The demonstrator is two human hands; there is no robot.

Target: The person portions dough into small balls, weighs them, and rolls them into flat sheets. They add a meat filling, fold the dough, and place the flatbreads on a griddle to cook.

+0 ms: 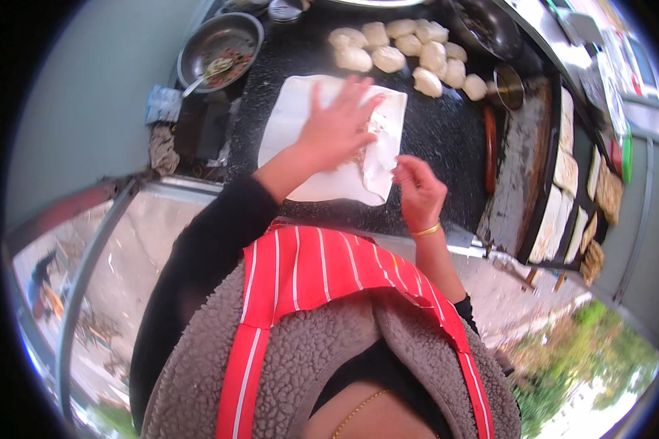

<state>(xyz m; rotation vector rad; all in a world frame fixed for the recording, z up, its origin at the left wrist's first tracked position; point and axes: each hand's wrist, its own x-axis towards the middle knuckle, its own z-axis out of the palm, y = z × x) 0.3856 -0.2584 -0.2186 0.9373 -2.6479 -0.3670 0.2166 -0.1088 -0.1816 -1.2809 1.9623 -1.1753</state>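
Note:
A thin, pale dough sheet [288, 123] lies spread on a black speckled worktop [434, 137]. Its right side is folded over in a strip, with a brownish filling [356, 159] partly showing beside the fold. My left hand [338, 129] is flat over the sheet, fingers spread, covering much of the filling; whether the palm presses down is hidden. At the sheet's right edge, my right hand [422, 192] has its thumb and fingertips pinched together on the dough. A gold-coloured bracelet [425, 230] circles that wrist.
Several dough balls [387, 59] sit at the back. A metal bowl [222, 49] with filling and a spoon stands back left. On the right are a metal cup [508, 88], a reddish-brown rod [490, 148] and a griddle holding flatbreads [546, 219]. A dark pan [486, 27] is back right.

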